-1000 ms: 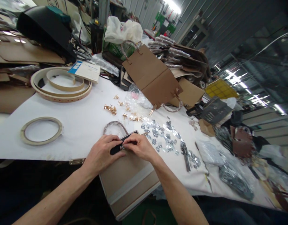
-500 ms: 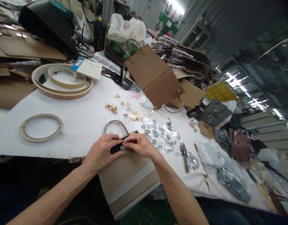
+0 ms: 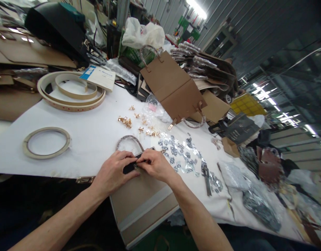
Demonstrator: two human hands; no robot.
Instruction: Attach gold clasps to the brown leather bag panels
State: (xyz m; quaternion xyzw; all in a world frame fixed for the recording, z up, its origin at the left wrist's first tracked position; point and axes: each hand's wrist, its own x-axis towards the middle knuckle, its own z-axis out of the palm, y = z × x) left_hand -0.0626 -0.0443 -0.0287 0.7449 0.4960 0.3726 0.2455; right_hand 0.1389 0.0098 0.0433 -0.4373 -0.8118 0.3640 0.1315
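Note:
A tan bag (image 3: pixel 143 205) lies at the near edge of the white table (image 3: pixel 92 136), its wrapped handle (image 3: pixel 129 140) arching just beyond my hands. My left hand (image 3: pixel 114 171) is closed on a black strip (image 3: pixel 129 168) at the bag's top. My right hand (image 3: pixel 154 164) pinches a small metal fitting (image 3: pixel 136 165) against that strip. The two hands meet fingertip to fingertip. Loose gold fittings (image 3: pixel 125 121) and several silver metal pieces (image 3: pixel 180 151) lie just beyond.
Beige strap coils (image 3: pixel 71 91) and a tape ring (image 3: pixel 47 143) lie at the left. Another tan bag (image 3: pixel 173 89) lies open at the back centre. Black pliers (image 3: pixel 206 174) and plastic bags of hardware (image 3: pixel 257 202) sit at the right. Stacked leather panels crowd the far edge.
Both hands stay on the strip and fitting with only small finger movement. The view has shifted slightly, so everything sits a little lower and to the right.

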